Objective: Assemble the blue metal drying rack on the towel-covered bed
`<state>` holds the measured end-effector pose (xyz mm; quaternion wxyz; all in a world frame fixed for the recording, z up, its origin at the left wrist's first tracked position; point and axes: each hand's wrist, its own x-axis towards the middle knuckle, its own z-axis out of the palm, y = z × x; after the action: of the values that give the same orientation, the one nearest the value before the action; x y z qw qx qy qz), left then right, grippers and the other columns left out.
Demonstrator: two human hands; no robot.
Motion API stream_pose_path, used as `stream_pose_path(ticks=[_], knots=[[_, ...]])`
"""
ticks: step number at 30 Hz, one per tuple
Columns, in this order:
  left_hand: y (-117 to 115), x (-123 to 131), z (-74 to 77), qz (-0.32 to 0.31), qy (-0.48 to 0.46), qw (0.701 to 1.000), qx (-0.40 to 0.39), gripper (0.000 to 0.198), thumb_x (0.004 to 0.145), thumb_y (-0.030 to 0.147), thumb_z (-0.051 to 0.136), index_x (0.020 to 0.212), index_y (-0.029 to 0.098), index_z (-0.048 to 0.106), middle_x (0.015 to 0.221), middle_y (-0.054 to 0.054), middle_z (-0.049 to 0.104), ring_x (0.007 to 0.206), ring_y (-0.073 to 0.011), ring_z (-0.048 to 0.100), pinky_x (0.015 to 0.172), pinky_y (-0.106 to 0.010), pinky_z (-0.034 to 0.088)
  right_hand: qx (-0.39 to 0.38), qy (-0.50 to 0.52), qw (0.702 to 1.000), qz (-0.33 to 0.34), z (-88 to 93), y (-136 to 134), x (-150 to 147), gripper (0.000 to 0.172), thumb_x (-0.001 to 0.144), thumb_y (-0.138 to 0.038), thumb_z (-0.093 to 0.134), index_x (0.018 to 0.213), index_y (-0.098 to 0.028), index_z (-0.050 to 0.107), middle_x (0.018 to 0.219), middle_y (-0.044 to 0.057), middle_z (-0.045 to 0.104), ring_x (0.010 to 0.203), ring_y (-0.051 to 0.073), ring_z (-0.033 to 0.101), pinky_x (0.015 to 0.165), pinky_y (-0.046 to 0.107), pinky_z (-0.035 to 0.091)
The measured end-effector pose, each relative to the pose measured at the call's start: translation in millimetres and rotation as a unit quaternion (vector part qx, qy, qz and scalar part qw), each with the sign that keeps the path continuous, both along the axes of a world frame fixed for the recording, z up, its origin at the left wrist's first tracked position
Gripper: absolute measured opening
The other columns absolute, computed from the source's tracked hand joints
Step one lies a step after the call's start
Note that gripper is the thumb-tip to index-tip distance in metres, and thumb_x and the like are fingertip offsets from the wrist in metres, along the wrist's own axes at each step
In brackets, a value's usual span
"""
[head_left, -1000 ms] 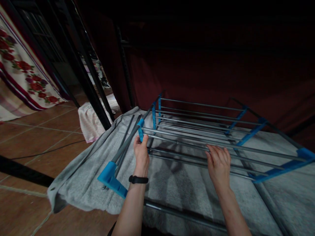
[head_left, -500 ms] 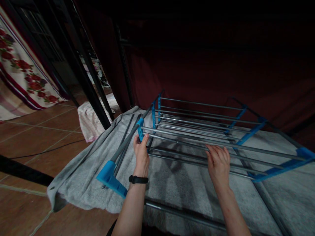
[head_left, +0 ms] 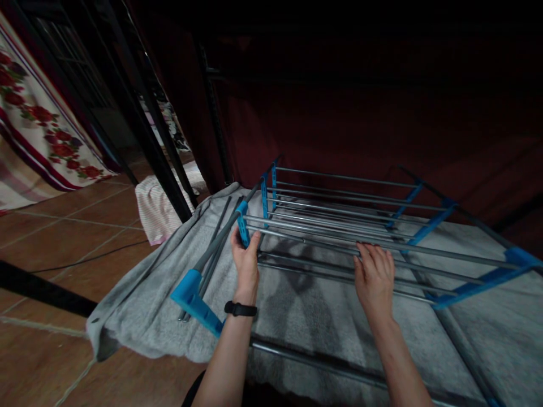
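A rack of grey metal rods with blue plastic connectors lies on a grey blanket. My left hand, with a black band on the wrist, grips the nearest upright blue bracket at the rods' left ends, thumb on the near side. Farther right, my right hand has its fingers curled over a middle rod, palm down. A blue corner piece sits on the frame tube left of my left forearm.
Loose grey tubes lie on the blanket at the left. Black posts stand beyond, near a striped cloth and a floral cloth. A dark red curtain hangs behind the rack.
The blue corner piece and the near left tube have shifted slightly right. My right hand has moved slightly up and left along the rods. My left hand stays at the bracket.
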<state>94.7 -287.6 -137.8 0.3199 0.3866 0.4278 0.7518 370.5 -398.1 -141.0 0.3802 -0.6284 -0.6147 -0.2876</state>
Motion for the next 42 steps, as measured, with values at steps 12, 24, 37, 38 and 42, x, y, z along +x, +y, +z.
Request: stream_pose_path(ticks=[12,24,37,38,42], knots=[[-14.2,2.5,-8.6,0.0,0.07,0.997,-0.017,0.065,0.081,0.035,0.065,0.14,0.022,0.04,0.149,-0.009,0.041,0.139,-0.0226,0.035,0.117,-0.034,0.025,-0.026,-0.003,0.999,0.018,-2.7,-6.1,-12.5,0.048,0.093,-0.013,0.041,0.139,-0.024,0.046,0.134,0.009,0.056,0.133,0.025,0.041,0.114,0.056,0.027],[-10.5,-7.3,-5.8,-0.037,0.044,0.996,-0.074,0.04,0.081,0.031,0.06,0.119,0.019,0.057,0.125,-0.009,0.061,0.121,-0.0238,0.054,0.108,-0.036,0.037,-0.09,-0.015,0.992,0.09,8.3,10.2,-90.5,0.054,0.092,-0.011,0.039,0.145,-0.023,0.038,0.146,0.008,0.046,0.138,0.025,0.036,0.117,0.055,0.022],[-71.3,32.7,-0.1,0.09,0.272,0.958,0.013,0.066,0.084,0.014,0.05,0.146,0.02,0.028,0.149,-0.016,0.03,0.142,-0.0281,0.023,0.117,-0.051,0.016,-0.051,0.011,0.992,0.112,-11.1,-3.1,-82.6,0.064,0.089,-0.008,0.037,0.149,-0.029,0.032,0.153,0.007,0.035,0.141,0.026,0.029,0.113,0.057,0.03],[-80.5,35.2,0.2,0.077,0.292,0.953,0.026,0.064,0.085,0.013,0.048,0.146,0.021,0.029,0.148,-0.016,0.032,0.142,-0.0275,0.025,0.117,-0.051,0.019,-0.049,0.015,0.992,0.115,-12.3,-4.5,-80.5,0.064,0.088,-0.008,0.037,0.148,-0.029,0.032,0.153,0.006,0.035,0.141,0.026,0.029,0.112,0.057,0.031],[-128.0,28.9,17.2,-0.025,0.415,0.897,0.151,0.054,0.087,0.004,0.041,0.137,0.023,0.044,0.133,-0.013,0.051,0.131,-0.022,0.043,0.108,-0.043,0.039,-0.029,0.024,0.991,0.132,-16.5,-10.2,-70.6,0.062,0.089,-0.009,0.038,0.148,-0.029,0.033,0.152,0.007,0.036,0.141,0.026,0.031,0.11,0.056,0.034]])
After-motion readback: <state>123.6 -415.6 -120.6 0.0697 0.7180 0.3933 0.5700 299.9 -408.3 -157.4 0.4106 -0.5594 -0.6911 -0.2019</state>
